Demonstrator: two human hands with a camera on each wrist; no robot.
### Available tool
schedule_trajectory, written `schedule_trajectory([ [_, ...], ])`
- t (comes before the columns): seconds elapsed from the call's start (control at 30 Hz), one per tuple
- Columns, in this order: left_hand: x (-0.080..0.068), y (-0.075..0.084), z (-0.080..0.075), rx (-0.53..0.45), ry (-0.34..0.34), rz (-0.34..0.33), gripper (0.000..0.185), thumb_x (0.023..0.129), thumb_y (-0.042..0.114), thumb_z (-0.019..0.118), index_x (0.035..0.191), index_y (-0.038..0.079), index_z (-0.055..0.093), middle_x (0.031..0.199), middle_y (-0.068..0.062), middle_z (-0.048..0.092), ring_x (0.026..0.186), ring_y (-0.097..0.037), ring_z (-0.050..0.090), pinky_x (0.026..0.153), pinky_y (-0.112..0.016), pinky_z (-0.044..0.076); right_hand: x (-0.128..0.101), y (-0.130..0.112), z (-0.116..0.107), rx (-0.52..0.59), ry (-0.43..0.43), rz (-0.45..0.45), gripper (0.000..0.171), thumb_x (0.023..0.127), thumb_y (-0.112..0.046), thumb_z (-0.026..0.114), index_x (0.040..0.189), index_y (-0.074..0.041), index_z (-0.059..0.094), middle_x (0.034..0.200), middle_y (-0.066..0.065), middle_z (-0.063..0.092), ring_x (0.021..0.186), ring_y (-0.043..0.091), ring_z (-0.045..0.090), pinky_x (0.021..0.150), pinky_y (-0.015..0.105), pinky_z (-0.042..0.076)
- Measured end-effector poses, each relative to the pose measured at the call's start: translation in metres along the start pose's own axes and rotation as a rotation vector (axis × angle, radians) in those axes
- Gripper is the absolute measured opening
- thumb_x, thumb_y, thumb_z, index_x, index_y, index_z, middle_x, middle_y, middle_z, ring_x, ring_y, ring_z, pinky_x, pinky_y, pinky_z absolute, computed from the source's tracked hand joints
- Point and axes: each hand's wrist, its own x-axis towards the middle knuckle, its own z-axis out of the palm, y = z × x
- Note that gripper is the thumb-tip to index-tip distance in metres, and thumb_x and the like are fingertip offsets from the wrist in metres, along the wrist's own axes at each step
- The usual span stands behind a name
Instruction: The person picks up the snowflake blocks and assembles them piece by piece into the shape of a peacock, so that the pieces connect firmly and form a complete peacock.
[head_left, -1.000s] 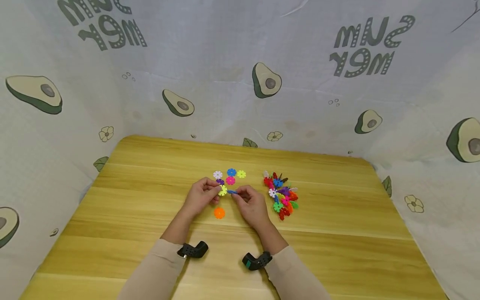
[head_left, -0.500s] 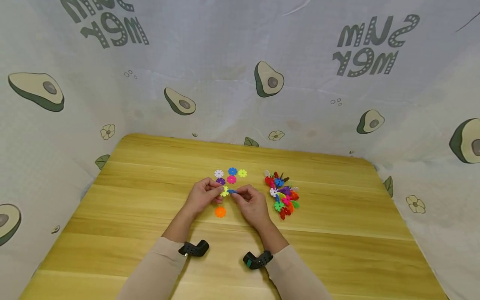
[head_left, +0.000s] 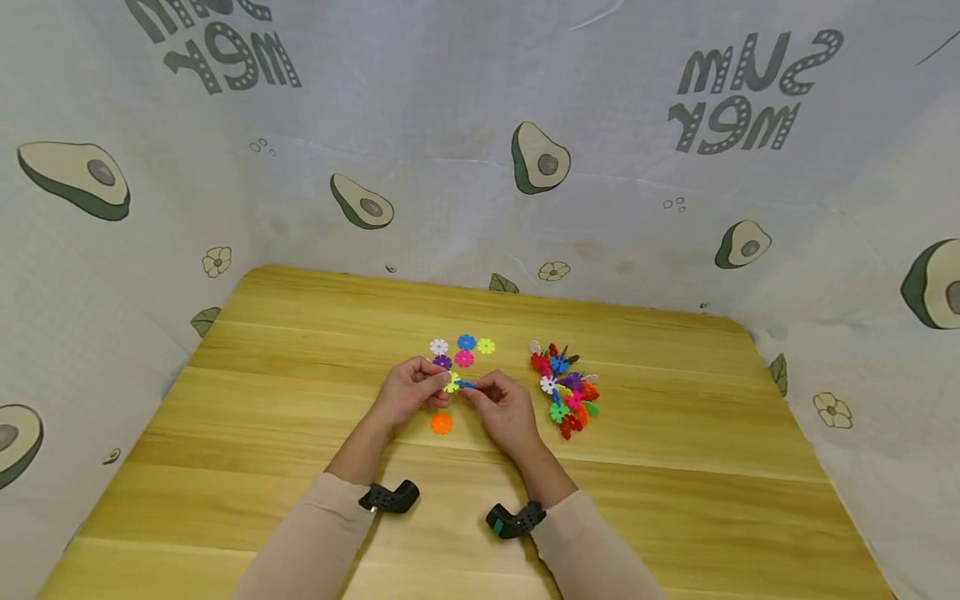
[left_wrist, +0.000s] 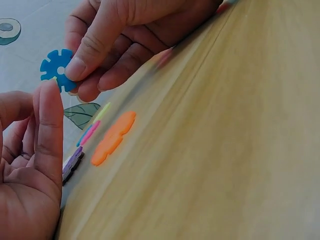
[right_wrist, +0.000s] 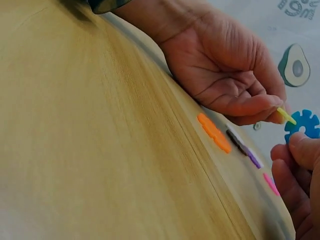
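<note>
Over the middle of the wooden table (head_left: 262, 417), my left hand (head_left: 408, 390) pinches a yellow snowflake disc (head_left: 451, 382) (right_wrist: 286, 115). My right hand (head_left: 501, 402) pinches a blue snowflake disc (left_wrist: 55, 69) (right_wrist: 302, 125) edge-on against the yellow one. The two discs meet between my fingertips. An orange disc (head_left: 441, 423) (left_wrist: 113, 137) (right_wrist: 213, 132) lies flat on the table just below the hands.
Flat discs lie just beyond the hands: white (head_left: 438, 346), blue (head_left: 467, 342), yellow (head_left: 486, 346), purple (head_left: 442, 362) and pink (head_left: 464, 358). A heap of several mixed-colour discs (head_left: 566, 390) sits to the right. An avocado-print cloth (head_left: 525, 167) walls the table.
The hands have stayed in place, working the blue disc against the yellow one; the yellow disc has tilted a little. The rest has not moved.
</note>
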Motion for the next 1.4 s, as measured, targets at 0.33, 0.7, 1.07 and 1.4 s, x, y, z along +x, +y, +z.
schedule_trajectory([
  [0.33,0.003,-0.002,-0.002,-0.239,0.082,0.063,0.03,0.101,-0.006,0.053,0.128,0.001,0.044,0.09,0.001,0.055,0.08,-0.013,0.075,0.078,-0.026,0.064,0.0,-0.003,0.004,-0.454,-0.209,-0.09,0.035,0.086,-0.03,0.084,0.111,-0.011,0.07,0.103,0.002,0.066,0.097,0.018,0.061,0.085,0.032,0.056],
  [0.7,0.003,0.0,-0.002,-0.249,0.063,0.074,0.018,0.098,-0.007,0.055,0.103,0.008,0.047,0.087,-0.001,0.063,0.083,-0.015,0.076,0.082,-0.03,0.065,-0.001,-0.01,0.005,-0.566,-0.323,-0.113,0.018,0.087,-0.023,0.083,0.098,-0.014,0.071,0.103,0.0,0.066,0.106,0.021,0.056,0.097,0.041,0.053],
  [1.07,0.002,-0.001,-0.002,-0.217,0.052,0.074,0.018,0.098,-0.008,0.056,0.096,0.009,0.049,0.084,0.0,0.062,0.08,-0.013,0.072,0.081,-0.028,0.064,-0.001,-0.003,0.003,-0.74,-0.137,-0.007,0.044,0.086,-0.043,0.081,0.116,-0.013,0.07,0.115,0.008,0.058,0.108,0.027,0.048,0.089,0.039,0.048],
  [1.4,0.004,-0.002,-0.001,-0.114,0.057,0.057,0.017,0.095,-0.009,0.059,0.095,0.005,0.05,0.082,-0.002,0.062,0.075,-0.014,0.073,0.076,-0.026,0.064,0.001,-0.002,0.001,-0.675,-0.016,0.031,0.03,0.09,-0.035,0.08,0.102,-0.011,0.067,0.095,0.006,0.065,0.088,0.023,0.056,0.078,0.036,0.05],
])
